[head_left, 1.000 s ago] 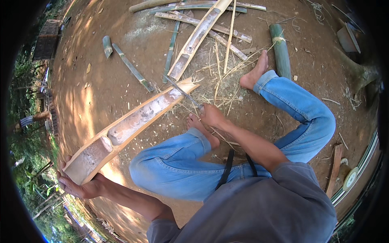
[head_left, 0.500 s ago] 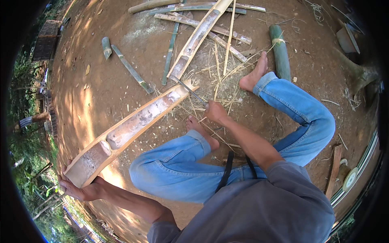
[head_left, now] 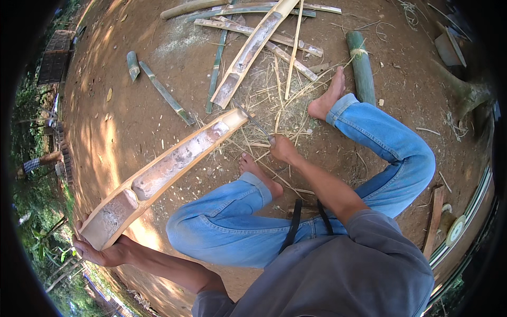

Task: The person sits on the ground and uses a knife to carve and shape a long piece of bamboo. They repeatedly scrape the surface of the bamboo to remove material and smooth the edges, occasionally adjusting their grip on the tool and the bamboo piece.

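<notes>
A: How far along is it?
B: Split bamboo half [head_left: 169, 171] lies opened; left hand [head_left: 100, 251] fingers grip its near end, right hand [head_left: 284, 149] clutches a knife [head_left: 252, 120] at its far tip.
A: Left?
B: Probably trimming; strips [head_left: 285, 79] already litter the ground [head_left: 137, 105].

Left hand [head_left: 100, 251] far out to the side, fingers curled; right hand [head_left: 284, 149] forward, fist closed, arm extended.

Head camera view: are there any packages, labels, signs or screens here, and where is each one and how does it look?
None can be seen: no package, label, sign or screen.
Split bamboo half: long pale trough, held by the left hand.
Green bamboo piece: short cylinder on the ground, tied with a pale band.
</notes>
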A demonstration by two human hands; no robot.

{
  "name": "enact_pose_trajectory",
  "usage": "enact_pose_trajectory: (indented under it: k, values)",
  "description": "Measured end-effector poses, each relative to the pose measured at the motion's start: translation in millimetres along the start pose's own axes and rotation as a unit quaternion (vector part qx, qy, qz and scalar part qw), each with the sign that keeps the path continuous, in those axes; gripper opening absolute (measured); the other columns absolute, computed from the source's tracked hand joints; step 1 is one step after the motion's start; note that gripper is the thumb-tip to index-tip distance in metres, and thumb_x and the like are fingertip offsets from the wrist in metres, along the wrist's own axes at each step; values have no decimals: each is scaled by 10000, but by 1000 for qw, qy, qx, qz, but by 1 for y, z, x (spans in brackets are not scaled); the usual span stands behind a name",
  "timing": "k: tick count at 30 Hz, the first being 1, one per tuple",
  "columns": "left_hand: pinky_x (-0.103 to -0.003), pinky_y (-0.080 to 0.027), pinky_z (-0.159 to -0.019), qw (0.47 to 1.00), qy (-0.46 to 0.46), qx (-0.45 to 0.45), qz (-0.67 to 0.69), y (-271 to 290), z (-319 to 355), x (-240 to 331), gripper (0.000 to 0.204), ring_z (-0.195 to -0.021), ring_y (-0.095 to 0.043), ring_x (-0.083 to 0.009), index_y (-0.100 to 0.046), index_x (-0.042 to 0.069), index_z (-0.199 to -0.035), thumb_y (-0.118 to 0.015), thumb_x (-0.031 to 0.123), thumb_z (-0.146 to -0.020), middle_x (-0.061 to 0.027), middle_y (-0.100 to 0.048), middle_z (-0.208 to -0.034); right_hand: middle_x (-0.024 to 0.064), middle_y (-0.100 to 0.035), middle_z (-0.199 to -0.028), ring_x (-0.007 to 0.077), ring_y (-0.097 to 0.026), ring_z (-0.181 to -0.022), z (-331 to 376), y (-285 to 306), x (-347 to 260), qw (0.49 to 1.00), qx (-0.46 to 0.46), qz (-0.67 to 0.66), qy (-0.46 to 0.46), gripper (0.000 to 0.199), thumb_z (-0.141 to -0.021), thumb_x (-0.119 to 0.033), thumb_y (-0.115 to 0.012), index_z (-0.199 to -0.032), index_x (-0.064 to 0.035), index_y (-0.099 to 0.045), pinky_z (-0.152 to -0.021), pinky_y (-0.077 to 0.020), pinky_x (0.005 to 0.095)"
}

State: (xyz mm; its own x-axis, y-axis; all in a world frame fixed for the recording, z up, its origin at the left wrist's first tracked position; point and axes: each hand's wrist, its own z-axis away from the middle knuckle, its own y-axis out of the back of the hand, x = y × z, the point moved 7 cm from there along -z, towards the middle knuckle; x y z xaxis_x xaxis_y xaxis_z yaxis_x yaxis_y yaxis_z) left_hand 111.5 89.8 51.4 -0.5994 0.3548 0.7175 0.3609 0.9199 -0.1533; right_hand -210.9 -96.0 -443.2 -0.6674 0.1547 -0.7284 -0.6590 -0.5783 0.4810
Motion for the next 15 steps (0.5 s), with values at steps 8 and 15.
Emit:
enact_pose_trajectory:
  k: [8, 15]
  values:
    - [-457, -579, -789, 1000, 14, -22, 14, 12, -5, -16, 346, -878, -649, -330, -556, -72, -1029, -530, 266, -957, -238, -621, -1006, 280, -646, -878, 443, -632, -871, 54, 13, -46, 993, -95, 2, 68, 279, -834, -183, -583, -1029, 16, -570, -777, -494, 514]
    - [-397, -578, -755, 999, -5, -10, -37, 12, -21, -29, 400, -839, -652, -317, -579, -108, -962, -533, 289, -943, -254, -631, -906, 272, -639, -850, 448, -623, -829, 36, 3, -22, 998, -44, -4, 51, 238, -824, -185, -581, -959, 11, -579, -741, -490, 505]
